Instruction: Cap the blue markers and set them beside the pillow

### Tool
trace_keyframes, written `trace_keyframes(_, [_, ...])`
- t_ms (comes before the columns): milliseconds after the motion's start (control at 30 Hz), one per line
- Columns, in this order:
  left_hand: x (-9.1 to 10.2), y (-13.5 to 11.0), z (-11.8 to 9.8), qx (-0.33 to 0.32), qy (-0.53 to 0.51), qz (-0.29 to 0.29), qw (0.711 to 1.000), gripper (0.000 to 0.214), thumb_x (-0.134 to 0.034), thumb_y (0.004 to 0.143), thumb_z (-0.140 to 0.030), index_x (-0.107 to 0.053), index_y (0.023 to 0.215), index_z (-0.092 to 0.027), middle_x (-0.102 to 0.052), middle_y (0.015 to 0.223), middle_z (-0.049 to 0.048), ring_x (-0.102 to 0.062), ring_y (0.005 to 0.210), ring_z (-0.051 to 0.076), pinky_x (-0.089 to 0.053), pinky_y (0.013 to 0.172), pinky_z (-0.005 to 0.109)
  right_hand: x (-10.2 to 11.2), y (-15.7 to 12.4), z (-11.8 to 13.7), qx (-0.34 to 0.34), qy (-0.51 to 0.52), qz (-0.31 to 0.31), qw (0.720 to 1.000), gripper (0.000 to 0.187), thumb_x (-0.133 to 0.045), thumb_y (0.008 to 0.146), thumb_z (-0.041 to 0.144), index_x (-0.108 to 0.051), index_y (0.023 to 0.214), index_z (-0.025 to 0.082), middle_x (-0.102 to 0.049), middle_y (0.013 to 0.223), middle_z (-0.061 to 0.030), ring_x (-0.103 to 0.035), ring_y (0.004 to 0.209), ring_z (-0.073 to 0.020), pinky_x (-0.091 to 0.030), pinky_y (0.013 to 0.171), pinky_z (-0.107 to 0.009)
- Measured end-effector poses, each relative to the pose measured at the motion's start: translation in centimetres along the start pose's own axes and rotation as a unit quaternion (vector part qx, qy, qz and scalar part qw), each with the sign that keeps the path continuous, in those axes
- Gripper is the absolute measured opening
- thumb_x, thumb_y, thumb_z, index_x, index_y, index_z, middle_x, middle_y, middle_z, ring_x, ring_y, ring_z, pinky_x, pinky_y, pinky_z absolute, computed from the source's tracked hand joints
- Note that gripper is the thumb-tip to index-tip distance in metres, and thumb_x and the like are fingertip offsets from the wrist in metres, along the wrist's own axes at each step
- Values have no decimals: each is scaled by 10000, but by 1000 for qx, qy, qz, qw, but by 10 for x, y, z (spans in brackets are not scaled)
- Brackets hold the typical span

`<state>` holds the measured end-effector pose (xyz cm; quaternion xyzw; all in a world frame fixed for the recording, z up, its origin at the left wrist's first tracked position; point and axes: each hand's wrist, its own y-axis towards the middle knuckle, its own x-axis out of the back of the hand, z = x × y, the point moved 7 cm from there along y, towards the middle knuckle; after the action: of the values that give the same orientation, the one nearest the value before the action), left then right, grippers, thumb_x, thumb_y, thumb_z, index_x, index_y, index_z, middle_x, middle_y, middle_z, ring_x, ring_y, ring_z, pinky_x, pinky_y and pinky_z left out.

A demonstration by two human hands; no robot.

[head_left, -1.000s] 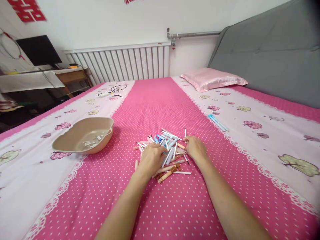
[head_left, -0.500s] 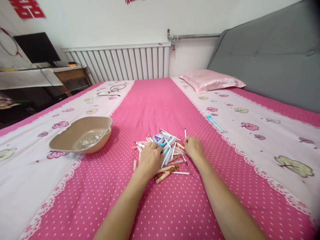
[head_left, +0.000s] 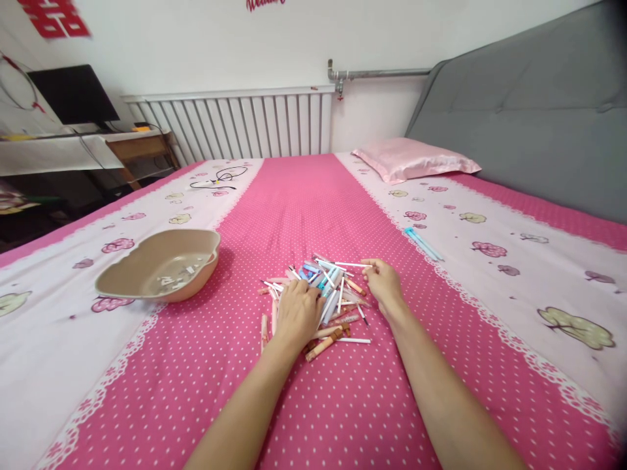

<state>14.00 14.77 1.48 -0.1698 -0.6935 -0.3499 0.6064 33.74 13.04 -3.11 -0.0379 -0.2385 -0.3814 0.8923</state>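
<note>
A heap of pens and pen parts (head_left: 327, 295), white, blue and tan, lies on the pink dotted bedspread (head_left: 304, 215). My left hand (head_left: 298, 314) rests knuckles up on the left side of the heap, its fingers curled into the pens. My right hand (head_left: 385, 284) is at the heap's right edge, and its fingertips pinch a thin white pen refill (head_left: 350, 264) that points left over the pile.
A tan lobed bowl (head_left: 157, 269) with a few small bits inside stands to the left. A light blue pen (head_left: 424, 242) lies to the right. A black cable (head_left: 220, 177), a pink pillow (head_left: 414, 156), a grey headboard and a radiator lie beyond.
My right hand has lifted a thin white refill from the pile's far edge and now pinches it. My left hand has barely shifted on the heap.
</note>
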Motion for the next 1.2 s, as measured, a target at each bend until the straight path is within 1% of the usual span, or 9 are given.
trace_keyframes(200, [1, -1, -1, -5, 6, 1, 1000, 290, -383, 895, -284, -642, 815, -182, -585, 834, 73, -502, 821, 216, -360, 747, 341, -2, -3, 7, -4, 156, -14, 988, 262, -511, 725, 287, -635, 906, 145, -689, 777, -64, -640, 686, -150, -487, 637, -259])
trace_keyframes(300, [1, -1, 0, -5, 4, 2, 1000, 283, -391, 892, -286, -641, 818, -176, -584, 837, 74, -504, 821, 212, -364, 753, 339, -4, -9, 14, -25, 257, -15, 966, 249, -556, 704, 300, -602, 886, 137, -698, 818, -86, -651, 722, -154, -491, 624, -247])
trace_keyframes(367, [1, -1, 0, -6, 0, 2, 1000, 285, -395, 892, -292, -642, 817, -172, -583, 841, 76, -506, 823, 210, -367, 759, 340, -9, -13, 17, -38, 305, 2, 951, 242, -574, 702, 313, -581, 870, 139, -703, 837, -97, -656, 735, -163, -490, 597, -242])
trace_keyframes(500, [1, -1, 0, -5, -14, -3, 1000, 298, -390, 894, -295, -648, 808, -174, -585, 841, 82, -510, 829, 215, -374, 766, 348, -25, -16, 22, 2, 260, 52, 964, 278, -525, 756, 387, -559, 909, 158, -700, 904, -92, -661, 758, -169, -498, 568, -241])
trace_keyframes(700, [0, -1, 1, 2, -22, 1, 1000, 270, -419, 885, -299, -662, 888, -182, -591, 850, 87, -512, 843, 222, -375, 781, 349, -41, -12, 23, 27, 237, 95, 966, 257, -491, 767, 357, -550, 916, 157, -697, 894, -83, -667, 754, -172, -467, 464, -202])
trace_keyframes(867, [2, -1, 0, 0, -27, -6, 1000, 287, -409, 889, -314, -665, 889, -184, -587, 837, 87, -508, 827, 229, -371, 764, 353, -31, -14, 31, 19, 259, 76, 963, 264, -491, 767, 376, -541, 904, 155, -694, 882, -83, -662, 757, -166, -463, 469, -193])
trace_keyframes(967, [3, -2, 0, 1, -33, -12, 999, 291, -409, 887, -327, -661, 873, -181, -583, 831, 85, -507, 818, 223, -372, 760, 347, -23, -20, 39, 0, 304, 68, 950, 261, -524, 748, 380, -536, 884, 158, -692, 855, -75, -662, 707, -156, -459, 464, -190])
trace_keyframes(1100, [6, -2, 1, 10, -41, -23, 999, 283, -416, 883, -333, -643, 848, -169, -585, 844, 84, -512, 823, 221, -376, 753, 339, -21, -31, 56, 7, 333, 86, 939, 242, -543, 749, 355, -535, 883, 154, -686, 809, -68, -665, 684, -154, -437, 432, -171])
trace_keyframes(1200, [8, -2, 2, 20, -57, -30, 998, 254, -418, 881, -306, -633, 908, -174, -592, 861, 79, -522, 837, 218, -380, 759, 333, -24, -40, 64, 25, 331, 98, 938, 239, -544, 764, 358, -540, 889, 155, -682, 799, -59, -669, 703, -158, -449, 440, -172])
